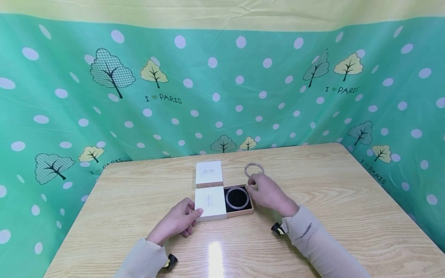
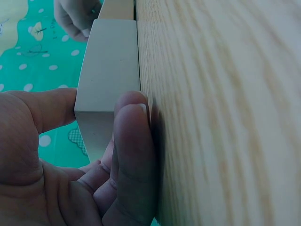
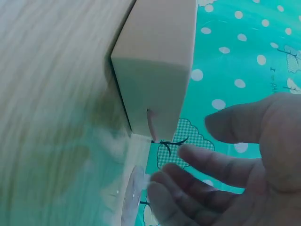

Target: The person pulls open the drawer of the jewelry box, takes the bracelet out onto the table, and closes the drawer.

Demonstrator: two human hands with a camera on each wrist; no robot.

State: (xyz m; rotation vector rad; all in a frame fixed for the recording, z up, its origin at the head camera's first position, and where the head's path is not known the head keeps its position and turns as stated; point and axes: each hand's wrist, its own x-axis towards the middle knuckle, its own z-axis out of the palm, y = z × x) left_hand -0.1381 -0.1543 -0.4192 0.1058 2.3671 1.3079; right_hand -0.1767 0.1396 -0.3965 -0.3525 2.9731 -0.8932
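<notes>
A white slide-out box (image 1: pixel 210 204) lies on the table with its drawer (image 1: pixel 240 213) pulled out to the right. Inside the drawer, a pale bangle (image 1: pixel 237 208) rests on black padding. My left hand (image 1: pixel 179 218) grips the box's left end, thumb on the upper edge and fingers low on the side. Beside the drawer's right end is my right hand (image 1: pixel 269 193), its fingers loosely bent and holding nothing. A short pink pull ribbon (image 3: pixel 151 125) sticks out of that end, apart from the fingertips. Just beyond the right hand lies a second pale bangle (image 1: pixel 245 170).
Another white box (image 1: pixel 209 173), closed, stands directly behind the first one. The wooden table (image 1: pixel 330 185) reaches back to a green dotted curtain (image 1: pixel 194 88) with printed trees. Light glares off the table near its front.
</notes>
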